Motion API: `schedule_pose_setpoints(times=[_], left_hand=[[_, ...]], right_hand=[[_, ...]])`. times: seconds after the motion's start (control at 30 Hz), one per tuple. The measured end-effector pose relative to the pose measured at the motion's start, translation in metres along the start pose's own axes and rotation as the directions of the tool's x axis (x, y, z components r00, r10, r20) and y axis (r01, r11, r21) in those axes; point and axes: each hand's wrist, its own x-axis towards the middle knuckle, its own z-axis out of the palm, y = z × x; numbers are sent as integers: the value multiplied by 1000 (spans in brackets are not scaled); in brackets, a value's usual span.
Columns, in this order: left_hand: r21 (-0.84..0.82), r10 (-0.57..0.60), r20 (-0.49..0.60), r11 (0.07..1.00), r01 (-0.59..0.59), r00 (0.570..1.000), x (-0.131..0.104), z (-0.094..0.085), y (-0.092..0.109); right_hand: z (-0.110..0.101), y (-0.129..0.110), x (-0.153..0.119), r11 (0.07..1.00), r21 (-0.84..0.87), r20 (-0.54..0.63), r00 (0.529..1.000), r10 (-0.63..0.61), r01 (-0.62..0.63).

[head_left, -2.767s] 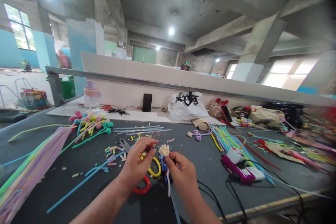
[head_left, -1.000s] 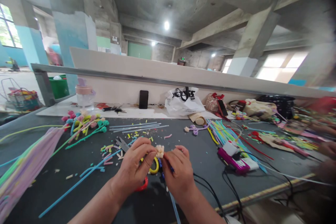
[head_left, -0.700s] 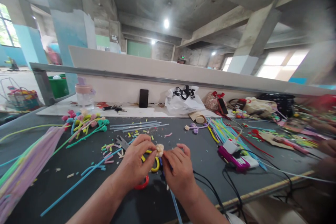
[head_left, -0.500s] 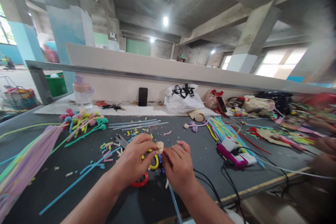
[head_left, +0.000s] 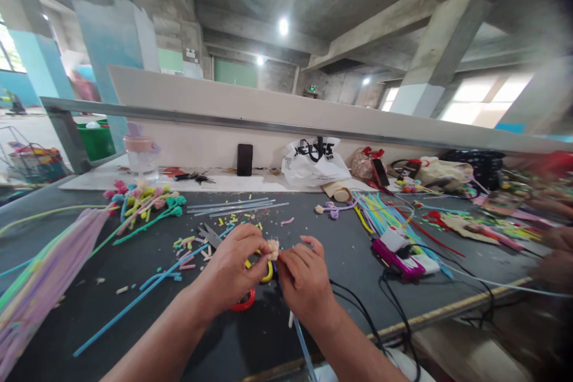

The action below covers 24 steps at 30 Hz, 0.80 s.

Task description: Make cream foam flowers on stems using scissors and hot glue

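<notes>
Between my two hands is a small cream fluffy flower [head_left: 273, 247], apparently made of pipe cleaner. My left hand [head_left: 235, 262] pinches it from the left with thumb and forefinger. From the right, my right hand [head_left: 307, 280] has its fingertips closed at the flower's edge, little finger raised; the exact grip is partly hidden. Beneath the hands lie scissors with yellow handles [head_left: 268, 272] and grey blades [head_left: 209, 236]. A red loop handle [head_left: 244, 301] shows under my left wrist. A pale blue translucent stick [head_left: 305, 349] runs below my right hand.
Fluffy flower stems [head_left: 147, 203] and a pastel pipe-cleaner bundle [head_left: 67, 268] lie left, among cut scraps. More pipe cleaners [head_left: 380, 221], a purple device with a white plug [head_left: 398, 259] and black cables [head_left: 358, 310] lie right. A phone [head_left: 245, 159] and white bag [head_left: 313, 164] stand behind.
My view has shifted slightly. Both hands stay at the cream flower in nearly the same pose, and the flower looks turned a little between the fingertips.
</notes>
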Motion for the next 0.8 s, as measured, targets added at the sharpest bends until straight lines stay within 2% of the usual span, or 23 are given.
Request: schedule_pose_setpoints(times=[0.1, 0.2, 0.43, 0.6, 0.8], left_hand=[[-50, -9, -32, 999, 7, 999, -1, 0, 5], [-118, 52, -63, 991, -59, 997, -3, -5, 15], [-239, 181, -132, 948, -209, 974, -8, -15, 26], [-237, 203, -76, 947, -215, 976, -8, -16, 26], [-86, 186, 31, 979, -183, 982, -7, -17, 23]], right_hand=[[-3, -2, 1, 997, 74, -88, 996, -2, 9], [-6, -5, 1, 983, 181, -150, 989, 12, 16], [-11, -10, -4, 957, 287, -117, 991, 69, -33], [-14, -11, -3, 962, 271, -119, 991, 57, -23], [-16, -3, 1, 985, 169, -136, 991, -18, 41]])
